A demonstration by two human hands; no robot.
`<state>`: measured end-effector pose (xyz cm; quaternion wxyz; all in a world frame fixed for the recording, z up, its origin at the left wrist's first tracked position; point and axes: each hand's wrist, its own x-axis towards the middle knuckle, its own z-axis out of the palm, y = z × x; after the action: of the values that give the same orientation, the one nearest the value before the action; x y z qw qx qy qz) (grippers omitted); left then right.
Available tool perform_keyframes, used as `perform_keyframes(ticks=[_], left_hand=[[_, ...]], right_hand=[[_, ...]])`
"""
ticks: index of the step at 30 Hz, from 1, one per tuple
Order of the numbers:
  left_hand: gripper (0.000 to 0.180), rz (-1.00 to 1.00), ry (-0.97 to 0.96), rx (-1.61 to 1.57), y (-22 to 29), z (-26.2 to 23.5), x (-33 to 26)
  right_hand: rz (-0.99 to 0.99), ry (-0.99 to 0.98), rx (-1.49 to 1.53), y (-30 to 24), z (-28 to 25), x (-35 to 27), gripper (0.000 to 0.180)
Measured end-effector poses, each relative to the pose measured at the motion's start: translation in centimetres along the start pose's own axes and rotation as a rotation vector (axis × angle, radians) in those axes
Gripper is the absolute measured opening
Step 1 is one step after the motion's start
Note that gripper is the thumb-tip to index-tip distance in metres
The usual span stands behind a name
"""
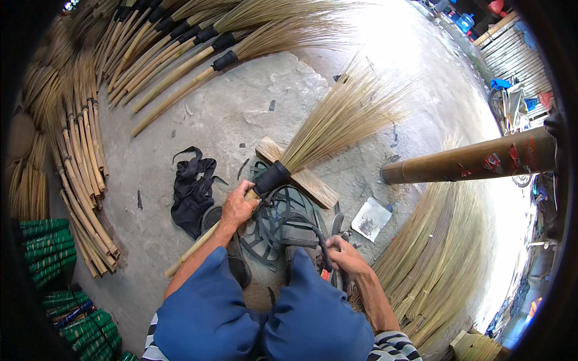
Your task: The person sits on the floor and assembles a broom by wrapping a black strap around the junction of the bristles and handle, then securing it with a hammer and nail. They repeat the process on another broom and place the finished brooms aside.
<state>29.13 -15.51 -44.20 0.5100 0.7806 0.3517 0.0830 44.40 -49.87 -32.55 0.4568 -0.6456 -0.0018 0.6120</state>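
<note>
A grass broom (343,117) lies slantwise before me, its bristles fanned to the far right. Its pale handle runs back past my left forearm, and black strip is wound around the neck (272,178). My left hand (239,206) is closed around the handle just below that winding. In my right hand (348,256), near my right knee, a black rubber strip (314,227) is pinched and loops up toward the broom. More loose black strips (259,237) lie tangled between my sandalled feet. Under the broom's neck sits a wooden block (316,188).
Finished-looking brooms (174,99) lie in a row at the far left, with bundled brooms (78,150) beside them. Black cloth (192,189) lies left of my feet. A bamboo post (469,162) stands right, above loose grass (433,253). Green-wrapped bundles (45,253) are at left.
</note>
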Motion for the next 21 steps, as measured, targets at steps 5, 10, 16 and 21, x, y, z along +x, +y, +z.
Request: perform_keyframes(ticks=[5, 10, 16, 21], left_hand=[[0.051, -0.003, 0.064, 0.233, 1.6, -0.1, -1.3], [0.047, 0.132, 0.206, 0.225, 3.5, -0.1, -1.5], [0.024, 0.328, 0.349, 0.153, 2.0, 0.0, -0.8], [0.02, 0.297, 0.419, 0.031, 1.8, -0.1, -1.0]], right_hand=[[-0.253, -0.015, 0.247, -0.6, 1.9, -3.0, 0.049], [-0.074, -0.007, 0.385, -1.1, 5.1, 1.8, 0.055], [-0.241, -0.11, 0.235, -2.8, 7.2, 4.0, 0.063], [-0.158, -0.204, 0.28, -3.4, 7.9, 6.4, 0.064]])
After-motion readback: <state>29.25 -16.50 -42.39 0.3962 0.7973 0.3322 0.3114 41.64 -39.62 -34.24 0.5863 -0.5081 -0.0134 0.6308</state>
